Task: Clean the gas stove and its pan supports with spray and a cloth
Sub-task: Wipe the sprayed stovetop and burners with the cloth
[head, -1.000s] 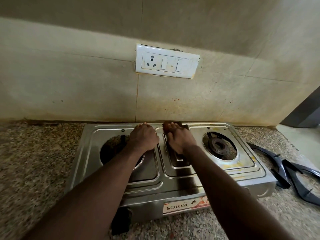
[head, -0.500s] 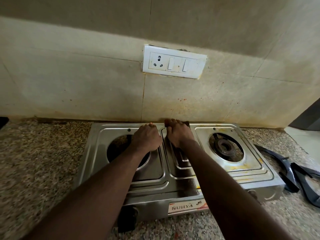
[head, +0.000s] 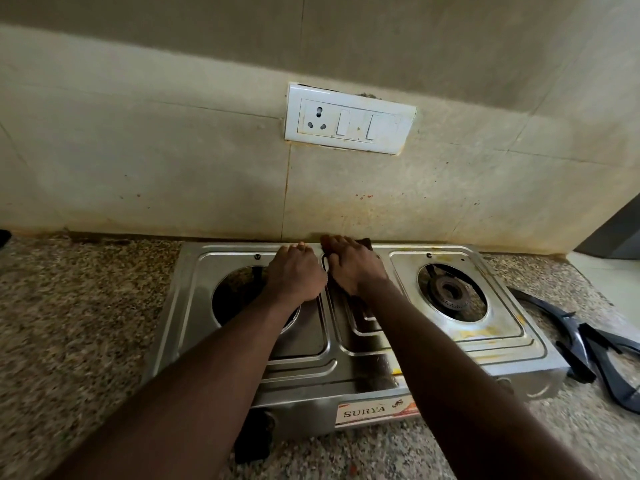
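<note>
Pressing cloth under right fingers.

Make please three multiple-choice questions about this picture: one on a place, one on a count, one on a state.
1. Where do the pan supports lie? A. on the burners; B. on the counter, right of the stove; C. in a sink.
2. How many burner openings has the stove? A. one; B. four; C. two.
3. What is the state of the cloth? A. pressed on the stove under the right hand; B. folded on the counter; C. hanging from the wall.
Answers: 1 B, the dark supports lie beside the stove's right end. 2 C, one opening left, one right. 3 A, the right hand's fingers lie over it.
</note>
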